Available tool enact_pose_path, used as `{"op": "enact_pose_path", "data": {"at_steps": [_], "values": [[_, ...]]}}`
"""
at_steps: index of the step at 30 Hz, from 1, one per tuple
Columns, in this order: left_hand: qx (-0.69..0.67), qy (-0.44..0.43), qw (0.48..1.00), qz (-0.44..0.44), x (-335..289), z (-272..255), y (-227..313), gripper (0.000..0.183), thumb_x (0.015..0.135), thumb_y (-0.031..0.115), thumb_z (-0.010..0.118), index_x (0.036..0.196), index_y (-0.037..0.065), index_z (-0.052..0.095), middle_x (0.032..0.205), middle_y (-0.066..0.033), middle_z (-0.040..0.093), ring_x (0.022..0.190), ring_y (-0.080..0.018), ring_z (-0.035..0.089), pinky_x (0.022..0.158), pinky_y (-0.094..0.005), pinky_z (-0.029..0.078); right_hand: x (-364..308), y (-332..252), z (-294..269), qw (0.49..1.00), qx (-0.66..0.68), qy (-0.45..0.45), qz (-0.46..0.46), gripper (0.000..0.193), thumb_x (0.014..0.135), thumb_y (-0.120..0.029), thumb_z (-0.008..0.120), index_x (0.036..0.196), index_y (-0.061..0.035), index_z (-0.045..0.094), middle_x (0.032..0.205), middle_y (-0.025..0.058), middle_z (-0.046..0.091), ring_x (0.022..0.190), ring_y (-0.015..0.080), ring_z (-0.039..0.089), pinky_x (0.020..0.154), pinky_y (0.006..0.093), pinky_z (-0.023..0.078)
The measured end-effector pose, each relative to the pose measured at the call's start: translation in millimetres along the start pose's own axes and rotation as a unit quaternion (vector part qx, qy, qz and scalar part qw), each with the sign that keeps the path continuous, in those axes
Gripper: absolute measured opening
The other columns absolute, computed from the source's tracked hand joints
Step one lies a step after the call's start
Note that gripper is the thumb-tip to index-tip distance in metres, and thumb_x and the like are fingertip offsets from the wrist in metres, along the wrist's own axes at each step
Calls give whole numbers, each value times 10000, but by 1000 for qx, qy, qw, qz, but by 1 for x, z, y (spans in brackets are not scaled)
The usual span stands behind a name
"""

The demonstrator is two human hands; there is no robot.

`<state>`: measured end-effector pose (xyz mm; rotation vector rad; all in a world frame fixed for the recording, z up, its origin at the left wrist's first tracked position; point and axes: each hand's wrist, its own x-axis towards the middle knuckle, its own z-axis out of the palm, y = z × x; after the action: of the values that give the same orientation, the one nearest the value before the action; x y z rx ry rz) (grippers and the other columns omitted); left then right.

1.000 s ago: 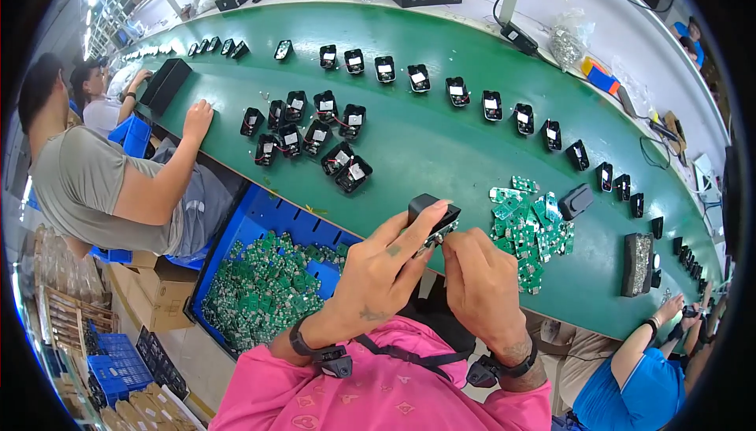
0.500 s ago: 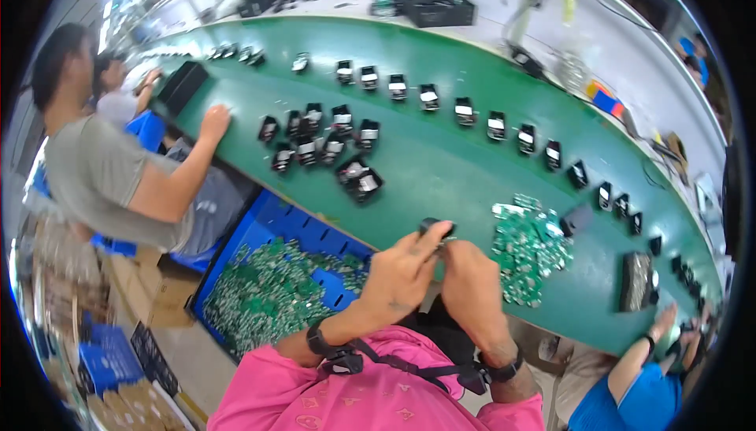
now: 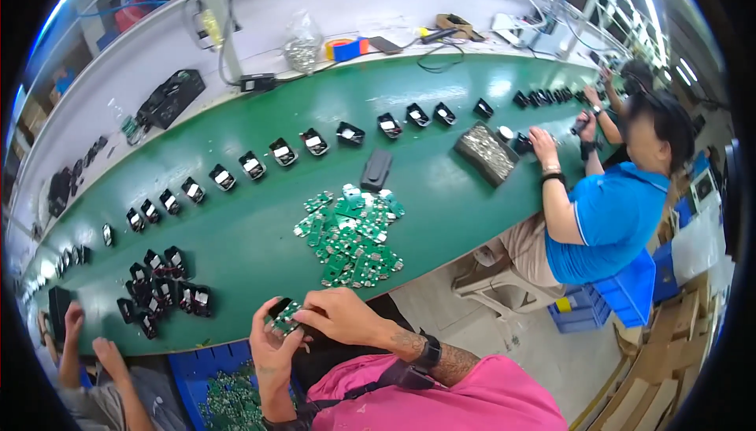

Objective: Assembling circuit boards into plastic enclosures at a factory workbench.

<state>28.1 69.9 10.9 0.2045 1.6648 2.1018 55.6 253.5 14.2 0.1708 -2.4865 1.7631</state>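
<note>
My left hand (image 3: 272, 352) is wrapped round a small black housing (image 3: 279, 306), just beyond the table's near edge. Over its opening sits a green circuit board (image 3: 287, 317), which looks tilted; how deep it sits cannot be made out. From the right, my right hand (image 3: 340, 317) pinches the edge of that board with thumb and fingers. On the table beyond my hands lies a loose pile of similar green circuit boards (image 3: 350, 238). A dark grey block-shaped case (image 3: 376, 170) rests just behind the pile.
Black housings (image 3: 282, 151) stand in a long row along the green table (image 3: 445, 218), and a cluster (image 3: 161, 285) sits at left. A blue crate (image 3: 189, 362) of boards is below. A co-worker in blue (image 3: 606, 218) works at right, near a foil-wrapped block (image 3: 487, 153).
My view has swung to the right, so the pile and the co-worker in blue appear nearer the middle. My hands have turned, and a green circuit board now shows between them.
</note>
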Motion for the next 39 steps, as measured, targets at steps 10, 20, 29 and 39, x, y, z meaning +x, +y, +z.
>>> {"op": "enact_pose_path", "data": {"at_steps": [10,20,29,39], "values": [[257,71,944,194,1,18,-10,539,849,54,622,1379,77,523,1310,-185,603,1179,-312,619,988,-367,486,-14,-9,22,988,-123,72,-55,78,841,-81,677,844,-13,638,741,143,596,656,322,581,591,410,460],[285,65,926,237,-11,9,-16,551,901,72,591,1433,122,456,1203,-156,576,1010,-372,625,856,-402,515,8,-14,15,959,209,-2,194,328,1009,-221,571,731,-48,572,580,24,545,437,80,436,406,243,296],[292,108,920,238,2,37,-19,505,906,39,566,1405,78,502,1210,-196,614,1043,-393,635,871,-394,527,-17,-23,8,984,95,88,121,263,980,-203,604,811,-1,619,597,51,547,491,130,502,447,307,360],[308,73,940,131,4,39,26,497,897,-45,500,1387,33,526,1301,-223,591,1154,-380,614,978,-383,489,-1,-18,-17,981,116,87,130,192,947,-126,674,809,2,639,632,-13,580,508,43,505,448,213,365]]}}
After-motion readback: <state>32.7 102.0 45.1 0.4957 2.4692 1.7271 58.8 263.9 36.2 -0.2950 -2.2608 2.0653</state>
